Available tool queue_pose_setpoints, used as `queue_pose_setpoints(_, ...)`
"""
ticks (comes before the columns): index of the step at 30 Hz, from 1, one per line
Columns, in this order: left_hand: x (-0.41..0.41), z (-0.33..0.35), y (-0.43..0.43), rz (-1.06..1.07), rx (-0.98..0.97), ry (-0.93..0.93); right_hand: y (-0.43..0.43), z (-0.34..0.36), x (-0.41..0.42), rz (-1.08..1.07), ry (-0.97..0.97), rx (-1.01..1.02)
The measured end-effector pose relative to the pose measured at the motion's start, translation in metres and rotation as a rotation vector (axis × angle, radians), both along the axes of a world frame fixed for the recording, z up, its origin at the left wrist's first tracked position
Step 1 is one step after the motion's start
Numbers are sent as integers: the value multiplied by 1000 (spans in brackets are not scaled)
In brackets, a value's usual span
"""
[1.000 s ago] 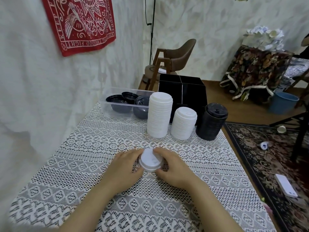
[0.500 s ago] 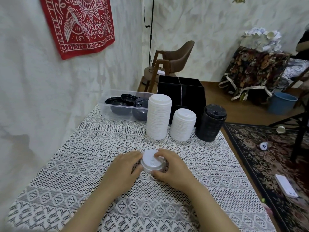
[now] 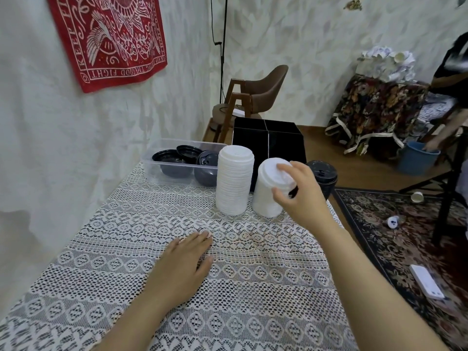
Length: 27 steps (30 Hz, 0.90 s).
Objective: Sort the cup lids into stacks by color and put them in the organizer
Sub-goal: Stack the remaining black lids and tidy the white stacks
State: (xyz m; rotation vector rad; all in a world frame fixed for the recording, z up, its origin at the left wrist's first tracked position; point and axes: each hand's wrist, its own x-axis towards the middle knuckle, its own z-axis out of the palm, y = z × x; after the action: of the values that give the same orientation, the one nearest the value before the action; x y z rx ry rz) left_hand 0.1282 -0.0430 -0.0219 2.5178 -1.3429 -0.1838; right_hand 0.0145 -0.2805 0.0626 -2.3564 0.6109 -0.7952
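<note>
Now right hand (image 3: 301, 196) has moved lid (image 3: 271, 168) onto stack (image 3: 265, 202)

- R hand (image 3: 301, 196) grips top of short white stack (image 3: 266, 198), thumb at its side.
- L hand (image 3: 182, 264) flat on worktop (image 3: 253, 287).
- Tall white stack (image 3: 234, 183) just beside; black organizer (image 3: 268, 143) behind.

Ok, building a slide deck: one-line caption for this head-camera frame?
Right hand grips the top of the shorter white plastic lid stack; left hand rests flat on the lace tablecloth.
</note>
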Motion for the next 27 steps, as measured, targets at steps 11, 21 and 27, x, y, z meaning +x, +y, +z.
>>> queue_pose_setpoints(11, 3, -3, -1, 6, -27, 19, -28, -15, 30, -40, 174, 29)
queue_pose_setpoints(21, 3, -3, -1, 9, -30, 10, -27, -21, 38, -93, 122, 110)
queue_pose_setpoints(27, 4, -4, -1, 7, -37, 9, -26, -29, 44, -144, 65, 113)
